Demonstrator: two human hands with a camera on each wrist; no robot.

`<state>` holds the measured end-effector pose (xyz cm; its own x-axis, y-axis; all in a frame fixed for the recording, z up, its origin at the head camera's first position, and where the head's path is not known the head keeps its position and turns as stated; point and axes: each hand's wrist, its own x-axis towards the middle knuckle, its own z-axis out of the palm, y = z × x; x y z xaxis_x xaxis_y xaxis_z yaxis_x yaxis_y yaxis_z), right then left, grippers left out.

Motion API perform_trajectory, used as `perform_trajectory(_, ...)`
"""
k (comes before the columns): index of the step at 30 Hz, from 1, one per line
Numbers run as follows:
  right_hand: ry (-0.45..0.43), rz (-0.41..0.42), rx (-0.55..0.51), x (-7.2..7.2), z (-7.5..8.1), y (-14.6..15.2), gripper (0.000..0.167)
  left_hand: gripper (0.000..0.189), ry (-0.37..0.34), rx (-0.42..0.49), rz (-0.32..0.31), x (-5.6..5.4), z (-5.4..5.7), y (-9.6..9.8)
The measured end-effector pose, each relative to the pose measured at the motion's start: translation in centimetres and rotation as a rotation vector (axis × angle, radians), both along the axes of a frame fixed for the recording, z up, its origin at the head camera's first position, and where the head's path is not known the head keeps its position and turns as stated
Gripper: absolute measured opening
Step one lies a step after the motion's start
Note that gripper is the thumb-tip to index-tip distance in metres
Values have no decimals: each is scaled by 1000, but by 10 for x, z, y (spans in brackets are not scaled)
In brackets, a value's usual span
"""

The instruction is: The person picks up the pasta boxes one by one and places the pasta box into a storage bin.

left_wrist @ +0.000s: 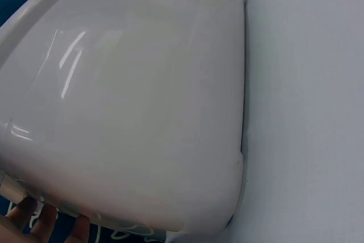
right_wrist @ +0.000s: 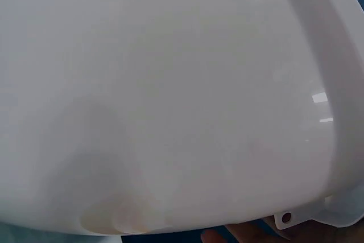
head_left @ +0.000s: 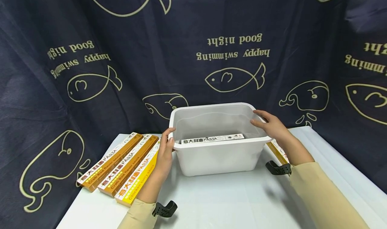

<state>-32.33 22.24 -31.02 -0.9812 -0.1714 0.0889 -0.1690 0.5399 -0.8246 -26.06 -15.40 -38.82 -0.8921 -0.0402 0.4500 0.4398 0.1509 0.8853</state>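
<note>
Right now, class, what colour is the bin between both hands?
The bin is white, shown best in the head view.

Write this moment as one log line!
left hand: holds bin; right hand: holds bin; pasta box: inside bin; three pasta boxes: left of bin

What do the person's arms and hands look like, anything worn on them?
The left hand and right hand wear no gloves. Both arms have plain beige sleeves, left sleeve and right sleeve. A curved black band with small holes sticks out by each cuff: left band, right band. No cables show.
</note>
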Motion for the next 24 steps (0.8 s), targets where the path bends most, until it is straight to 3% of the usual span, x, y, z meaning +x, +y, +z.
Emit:
perform_trajectory(11,-35,-70,-59,6,-5,1,66,45,-9,-14,-11,0,0,-1)
perform_trajectory(24,-24,-82,-96,20,-9,1,67,48,-39,-1,-28,0,-1,-3)
